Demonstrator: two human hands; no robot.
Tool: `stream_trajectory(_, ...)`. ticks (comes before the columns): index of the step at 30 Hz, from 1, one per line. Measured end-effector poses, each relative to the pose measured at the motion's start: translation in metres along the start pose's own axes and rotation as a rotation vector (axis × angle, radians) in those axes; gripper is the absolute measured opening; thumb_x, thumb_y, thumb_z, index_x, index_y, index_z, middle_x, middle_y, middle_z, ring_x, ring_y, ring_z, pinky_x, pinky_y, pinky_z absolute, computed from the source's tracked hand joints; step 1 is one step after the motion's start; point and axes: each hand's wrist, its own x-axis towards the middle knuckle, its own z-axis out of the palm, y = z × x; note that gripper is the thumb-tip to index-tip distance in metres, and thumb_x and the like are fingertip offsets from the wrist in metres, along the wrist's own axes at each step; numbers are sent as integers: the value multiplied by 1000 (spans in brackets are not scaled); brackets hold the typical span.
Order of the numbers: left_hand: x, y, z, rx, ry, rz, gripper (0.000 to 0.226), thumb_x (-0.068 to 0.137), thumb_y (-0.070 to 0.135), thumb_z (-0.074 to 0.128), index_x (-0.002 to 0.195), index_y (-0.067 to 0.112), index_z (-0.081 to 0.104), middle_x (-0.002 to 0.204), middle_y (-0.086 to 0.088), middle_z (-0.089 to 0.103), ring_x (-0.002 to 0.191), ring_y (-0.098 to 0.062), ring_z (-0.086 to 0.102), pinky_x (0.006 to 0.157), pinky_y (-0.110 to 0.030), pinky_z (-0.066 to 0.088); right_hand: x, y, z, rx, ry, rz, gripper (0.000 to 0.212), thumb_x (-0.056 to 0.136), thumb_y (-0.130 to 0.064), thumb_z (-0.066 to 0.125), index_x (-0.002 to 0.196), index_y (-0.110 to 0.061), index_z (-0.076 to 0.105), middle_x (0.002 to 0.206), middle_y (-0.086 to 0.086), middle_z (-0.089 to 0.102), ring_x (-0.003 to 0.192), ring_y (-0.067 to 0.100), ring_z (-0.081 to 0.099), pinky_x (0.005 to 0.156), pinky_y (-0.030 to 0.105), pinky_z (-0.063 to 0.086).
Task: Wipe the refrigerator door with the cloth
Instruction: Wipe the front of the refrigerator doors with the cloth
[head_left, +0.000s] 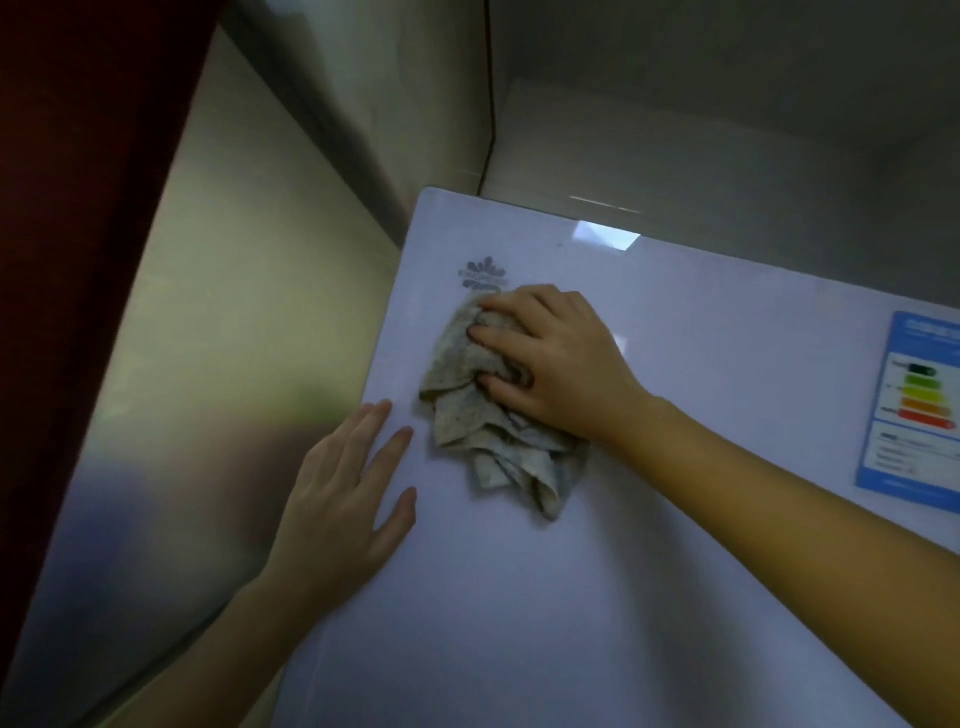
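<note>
One white door (649, 545) is filling the lower right of the head view, its top left corner lying near the middle of the frame. One cloth (498, 415), grey and crumpled, is lying flat against the door's upper left area, just below and to the right of a single grey emblem (483, 274) printed on the panel. The right hand (556, 358) is pressing on the upper part of the cloth, its fingers curled into the folds and gripping the fabric, while the cloth's loose lower end is hanging free below the wrist. The left hand (348, 493) is resting palm down on the door's left edge, fingers spread and holding nothing, just beside the cloth but not touching it. One label (914, 405) with a blue border and a stack of coloured bars is sticking to the door at the right edge of the frame, well apart from the cloth; its print is too blurred to read. One thin dark cable (488, 93) is running down the wall (727, 78) behind the door's top. No container is showing in the view.
</note>
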Motion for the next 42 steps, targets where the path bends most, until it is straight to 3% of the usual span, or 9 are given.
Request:
stream_trajectory(8,19,16,-1,17,30,-16,55,96,40,48,137,7,61,155,-20,45,140,-40,47,109,-49,38,-72,58,-50,-49,133,403,45,90,-43,69,128,-18,70,139,7,61,122,33,55,96,43,43)
stream_trajectory(10,30,29,0,5,36,-10,55,96,40,48,139,8,59,156,-19,45,140,-40,46,109,-49,37,-95,47,-52,-54,110,373,46,90,-43,69,128,-17,70,140,9,61,120,34,55,94,42,43)
stream_trajectory(14,49,58,6,-31,31,53,54,96,40,49,139,8,59,156,-19,44,142,-39,45,112,-48,36,-143,34,-58,-61,-24,86,45,91,-45,69,126,-18,71,139,11,63,119,34,60,96,41,45)
stream_trajectory(16,55,70,8,-40,34,77,55,96,40,48,139,7,59,156,-19,45,142,-39,45,111,-48,35,-154,51,-68,-71,-31,95,45,91,-45,69,127,-17,71,139,12,62,119,35,60,96,42,46)
stream_trajectory(24,70,105,18,-38,58,17,56,95,41,47,139,8,58,155,-20,44,142,-40,43,111,-52,35,-163,138,-113,-110,167,548,46,92,-42,65,130,-16,67,136,10,60,118,33,54,101,48,45)
stream_trajectory(27,69,112,17,-48,36,-40,58,95,43,45,142,9,55,158,-19,41,144,-40,40,113,-52,32,-185,106,-102,-90,123,494,49,91,-42,67,132,-15,66,139,13,59,120,36,55,101,49,44)
stream_trajectory(35,31,118,20,-40,1,21,58,96,41,46,139,4,56,155,-24,42,140,-45,44,109,-55,37,-306,-11,-78,35,-151,53,46,92,-46,70,129,-18,71,143,9,61,123,30,61,97,41,48)
stream_trajectory(39,23,118,23,-31,-1,35,58,97,41,45,140,4,56,155,-24,42,140,-45,44,109,-55,37,-322,15,-95,-35,-148,88,46,93,-46,68,129,-18,70,141,12,62,122,32,60,97,41,46)
stream_trajectory(42,23,118,24,-23,3,22,58,98,42,43,140,6,55,157,-22,41,142,-44,42,110,-54,35,-312,49,-108,-79,-57,282,47,91,-42,70,130,-15,70,140,14,61,121,37,59,97,46,46)
